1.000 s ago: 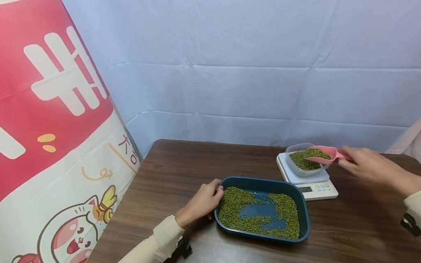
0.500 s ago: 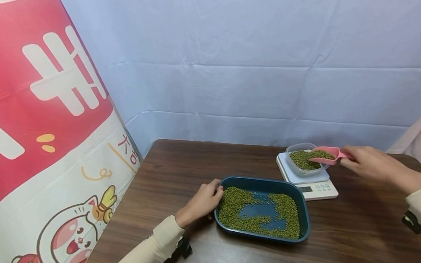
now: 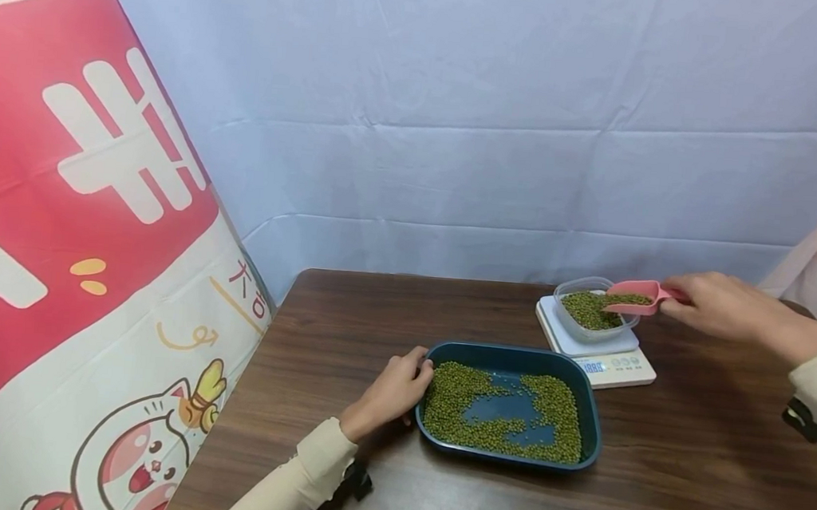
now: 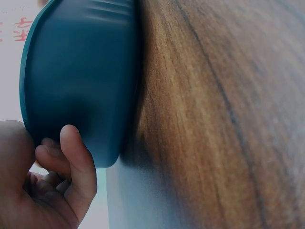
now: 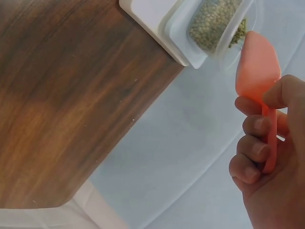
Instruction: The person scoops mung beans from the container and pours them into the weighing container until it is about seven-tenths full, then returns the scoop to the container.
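My right hand [image 3: 724, 308] grips the handle of a pink scoop [image 3: 646, 292]. Green beans, which look like mung beans, lie in the scoop. Its tip reaches over the right rim of a clear plastic container [image 3: 582, 333] that holds more of these beans [image 3: 589, 309]. In the right wrist view, my curled fingers [image 5: 257, 148] wrap the scoop's handle, and the scoop's underside [image 5: 259, 67] faces the camera. My left hand [image 3: 392, 386] holds the left rim of a dark blue tray [image 3: 500, 409]. Curled fingers [image 4: 78, 167] show beside the tray's outer wall [image 4: 81, 71].
Under the container is a white kitchen scale [image 3: 622, 372], its display lit with digits too small to read. Beans [image 3: 457, 407] spread unevenly over the tray floor. The brown wooden table [image 3: 361, 307] ends at the pale cloth [image 3: 457, 187]. A printed banner [image 3: 122, 328] hangs at left.
My right hand has drawn the scoop slightly to the right, still over the container's rim. The scale's display has lit up. My left hand and the tray have stayed put.
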`<state>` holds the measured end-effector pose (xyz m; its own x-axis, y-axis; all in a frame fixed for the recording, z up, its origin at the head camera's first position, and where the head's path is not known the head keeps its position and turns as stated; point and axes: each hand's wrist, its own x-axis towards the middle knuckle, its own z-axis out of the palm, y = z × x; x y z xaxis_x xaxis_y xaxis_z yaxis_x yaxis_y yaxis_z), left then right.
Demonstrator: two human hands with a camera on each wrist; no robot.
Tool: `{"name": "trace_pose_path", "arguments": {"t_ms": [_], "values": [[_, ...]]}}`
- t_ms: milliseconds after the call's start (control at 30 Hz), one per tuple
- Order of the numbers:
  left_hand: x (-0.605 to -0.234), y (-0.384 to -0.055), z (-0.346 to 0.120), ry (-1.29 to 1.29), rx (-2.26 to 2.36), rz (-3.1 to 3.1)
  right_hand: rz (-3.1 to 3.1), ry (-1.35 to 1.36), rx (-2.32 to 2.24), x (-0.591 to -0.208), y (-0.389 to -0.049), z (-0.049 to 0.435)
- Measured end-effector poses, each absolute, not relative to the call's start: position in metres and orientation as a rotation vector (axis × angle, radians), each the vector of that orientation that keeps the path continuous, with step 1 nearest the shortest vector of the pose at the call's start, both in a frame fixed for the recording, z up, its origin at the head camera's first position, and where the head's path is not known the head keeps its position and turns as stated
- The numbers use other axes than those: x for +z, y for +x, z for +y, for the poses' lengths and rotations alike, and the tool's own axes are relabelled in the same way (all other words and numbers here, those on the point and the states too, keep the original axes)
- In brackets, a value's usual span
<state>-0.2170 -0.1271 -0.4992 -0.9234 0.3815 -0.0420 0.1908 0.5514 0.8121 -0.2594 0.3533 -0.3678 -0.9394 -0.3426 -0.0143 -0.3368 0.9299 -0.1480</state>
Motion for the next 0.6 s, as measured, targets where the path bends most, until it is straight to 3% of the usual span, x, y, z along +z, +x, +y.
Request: {"name": "trace_pose_path", "arguments": {"t_ms": [600], "values": [[-0.499,-0.217,-0.128,0.476,1.306,2.556,3.060,-0.545,-0.103,-0.351,-0.260,0.349]]}}
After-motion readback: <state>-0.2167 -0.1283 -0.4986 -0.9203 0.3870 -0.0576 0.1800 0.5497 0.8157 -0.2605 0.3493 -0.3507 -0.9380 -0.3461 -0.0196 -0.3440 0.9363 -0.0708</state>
